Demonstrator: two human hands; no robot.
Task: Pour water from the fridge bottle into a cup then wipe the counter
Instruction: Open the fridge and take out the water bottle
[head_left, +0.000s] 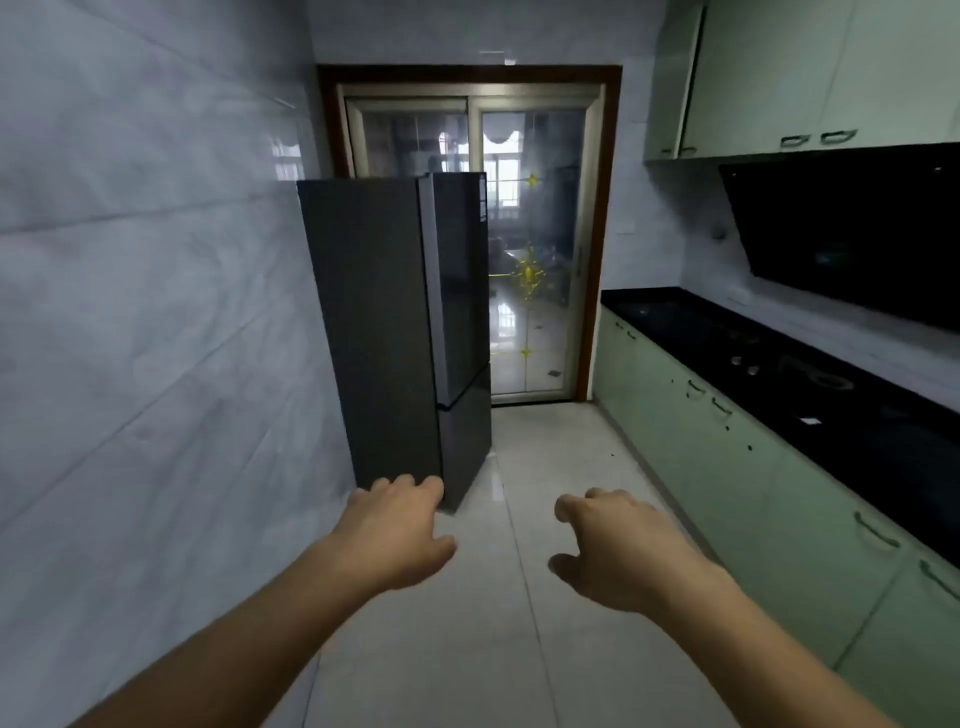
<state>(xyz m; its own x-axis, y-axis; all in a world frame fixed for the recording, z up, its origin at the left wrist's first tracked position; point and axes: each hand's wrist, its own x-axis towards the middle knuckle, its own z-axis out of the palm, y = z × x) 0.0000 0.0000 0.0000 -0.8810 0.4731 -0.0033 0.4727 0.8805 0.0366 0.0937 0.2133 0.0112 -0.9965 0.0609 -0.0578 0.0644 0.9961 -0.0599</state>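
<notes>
A tall dark grey fridge (400, 322) stands against the left wall, both of its doors closed. The black counter (779, 379) runs along the right side over pale green cabinets. My left hand (397, 535) is stretched forward, palm down, fingers loosely curled, holding nothing, in front of the fridge's lower corner. My right hand (618, 545) hangs level with it over the floor, also empty with fingers apart. No bottle, cup or cloth is visible.
A glass sliding door (524, 260) closes the far end of the narrow kitchen. A built-in hob (779, 364) sits in the counter under a black range hood (852, 228). Green wall cabinets (779, 78) hang upper right. Pale floor tiles (545, 457) run between fridge and cabinets.
</notes>
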